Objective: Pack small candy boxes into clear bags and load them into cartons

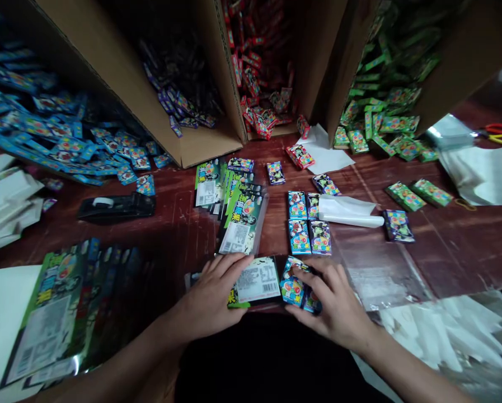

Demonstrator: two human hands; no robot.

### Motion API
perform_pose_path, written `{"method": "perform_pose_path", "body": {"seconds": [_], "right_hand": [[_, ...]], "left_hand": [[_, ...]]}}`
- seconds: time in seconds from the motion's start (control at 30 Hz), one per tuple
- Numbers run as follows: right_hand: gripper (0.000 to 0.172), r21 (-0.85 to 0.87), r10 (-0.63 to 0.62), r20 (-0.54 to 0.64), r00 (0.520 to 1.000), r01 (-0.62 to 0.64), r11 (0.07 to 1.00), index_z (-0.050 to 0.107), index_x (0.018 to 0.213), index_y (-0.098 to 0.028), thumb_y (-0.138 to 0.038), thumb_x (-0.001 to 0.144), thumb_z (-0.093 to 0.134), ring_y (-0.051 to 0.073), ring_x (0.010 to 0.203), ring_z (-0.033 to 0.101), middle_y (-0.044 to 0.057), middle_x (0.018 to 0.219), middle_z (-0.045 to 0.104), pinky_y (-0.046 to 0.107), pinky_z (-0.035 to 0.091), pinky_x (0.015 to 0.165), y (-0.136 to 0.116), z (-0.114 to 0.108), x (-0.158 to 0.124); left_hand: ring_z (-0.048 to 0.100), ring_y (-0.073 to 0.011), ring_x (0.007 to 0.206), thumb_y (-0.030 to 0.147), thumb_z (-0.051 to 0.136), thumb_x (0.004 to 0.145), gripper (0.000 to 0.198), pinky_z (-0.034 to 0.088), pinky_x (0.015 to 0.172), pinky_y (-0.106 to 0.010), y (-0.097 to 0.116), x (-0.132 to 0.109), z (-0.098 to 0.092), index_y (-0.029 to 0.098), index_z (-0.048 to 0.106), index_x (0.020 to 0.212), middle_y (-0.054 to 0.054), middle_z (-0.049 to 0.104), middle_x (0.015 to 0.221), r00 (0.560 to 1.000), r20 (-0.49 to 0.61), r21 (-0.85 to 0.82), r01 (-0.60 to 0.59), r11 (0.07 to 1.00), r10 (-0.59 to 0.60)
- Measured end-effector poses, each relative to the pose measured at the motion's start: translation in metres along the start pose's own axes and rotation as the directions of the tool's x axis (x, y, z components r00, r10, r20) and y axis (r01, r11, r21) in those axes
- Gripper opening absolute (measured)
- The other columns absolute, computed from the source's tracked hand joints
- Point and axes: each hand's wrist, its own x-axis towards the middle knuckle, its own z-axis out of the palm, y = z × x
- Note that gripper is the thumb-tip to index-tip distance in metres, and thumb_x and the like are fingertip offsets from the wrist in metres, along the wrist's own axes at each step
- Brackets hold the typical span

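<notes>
My left hand [217, 288] is closed over a printed plastic pouch [259, 280], which lies flat at the table's near edge with its white label up. Just to the right, my right hand [332, 294] grips a small blue candy box [291, 284] with a dark purple box [312, 302] beside it, at the pouch's right end. The fingers partly hide both boxes. Above my right hand, blue boxes [299, 237] and purple boxes [320, 237] lie in two close rows. A fanned stack of pouches [242, 218] is above my left hand.
Cardboard cartons [209, 146] at the back hold blue, purple, red and green boxes. A black tool [116, 207] and more pouches [51, 308] lie left. Loose green boxes [405, 195], a clear bag [385, 274], white paper strips [447, 330] and scissors [500, 134] are right.
</notes>
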Motion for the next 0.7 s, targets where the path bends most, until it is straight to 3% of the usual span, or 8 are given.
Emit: {"method": "perform_pose_path", "body": {"seconds": [0.1, 0.3, 0.4, 0.5, 0.6, 0.7], "right_hand": [[0.061, -0.001, 0.077, -0.048, 0.996, -0.078, 0.997, 0.050, 0.140, -0.018, -0.042, 0.087, 0.072, 0.035, 0.119, 0.052, 0.019, 0.131, 0.052, 0.054, 0.051, 0.095, -0.006, 0.007, -0.010], [0.060, 0.158, -0.105, 0.231, 0.967, 0.069, 0.985, 0.051, 0.137, -0.017, -0.044, 0.088, 0.071, 0.032, 0.130, 0.050, 0.018, 0.140, 0.052, 0.051, 0.048, 0.105, -0.002, 0.004, -0.010], [0.078, 0.122, -0.157, 0.277, 0.948, 0.127, 0.984, 0.036, 0.150, -0.013, -0.048, 0.089, 0.068, 0.035, 0.143, 0.039, 0.022, 0.153, 0.043, 0.060, 0.033, 0.118, 0.010, -0.003, -0.016], [0.091, 0.026, -0.116, 0.273, 0.955, 0.113, 0.993, 0.025, 0.158, -0.014, -0.052, 0.088, 0.068, 0.038, 0.149, 0.028, 0.021, 0.161, 0.032, 0.066, 0.023, 0.121, 0.023, -0.017, -0.032], [0.080, -0.024, -0.034, 0.259, 0.965, 0.042, 0.999, 0.036, 0.155, -0.021, -0.050, 0.088, 0.069, 0.037, 0.142, 0.038, 0.017, 0.154, 0.045, 0.064, 0.030, 0.117, 0.033, -0.029, -0.044], [0.068, 0.047, -0.017, 0.235, 0.972, 0.006, 0.999, 0.046, 0.148, -0.024, -0.045, 0.088, 0.071, 0.034, 0.132, 0.048, 0.015, 0.144, 0.053, 0.059, 0.041, 0.110, 0.034, -0.030, -0.044]], "left_hand": [[0.041, -0.0277, 0.137, 0.017, 0.064, 0.078, 0.082, 0.033, 0.118, -0.046, -0.002, -0.002, 0.004, 0.027, 0.031, 0.152, -0.006, 0.043, 0.150, 1.000, -0.010, 0.014, 0.000, 1.000, 0.000], [0.040, -0.0296, 0.135, 0.015, 0.061, 0.075, 0.089, 0.034, 0.117, -0.049, 0.002, 0.000, 0.009, 0.028, 0.027, 0.156, -0.006, 0.043, 0.149, 0.980, 0.130, 0.003, -0.150, 0.989, 0.149], [0.039, -0.0306, 0.135, 0.016, 0.061, 0.076, 0.088, 0.033, 0.117, -0.050, 0.003, 0.002, 0.014, 0.027, 0.027, 0.157, -0.007, 0.043, 0.149, 0.981, 0.142, -0.007, -0.134, 0.991, 0.134], [0.038, -0.0321, 0.137, 0.016, 0.061, 0.076, 0.090, 0.031, 0.118, -0.053, 0.002, 0.002, 0.017, 0.028, 0.026, 0.157, -0.006, 0.042, 0.150, 0.981, 0.151, -0.005, -0.123, 0.992, 0.122], [0.038, -0.0330, 0.137, 0.016, 0.061, 0.075, 0.091, 0.029, 0.119, -0.054, 0.001, 0.003, 0.019, 0.029, 0.025, 0.158, -0.007, 0.042, 0.151, 0.980, 0.154, -0.005, -0.125, 0.992, 0.125], [0.037, -0.0317, 0.138, 0.013, 0.060, 0.073, 0.093, 0.032, 0.119, -0.052, 0.003, 0.004, 0.020, 0.029, 0.025, 0.158, -0.006, 0.042, 0.151, 0.979, 0.167, -0.016, -0.118, 0.993, 0.119]]}}
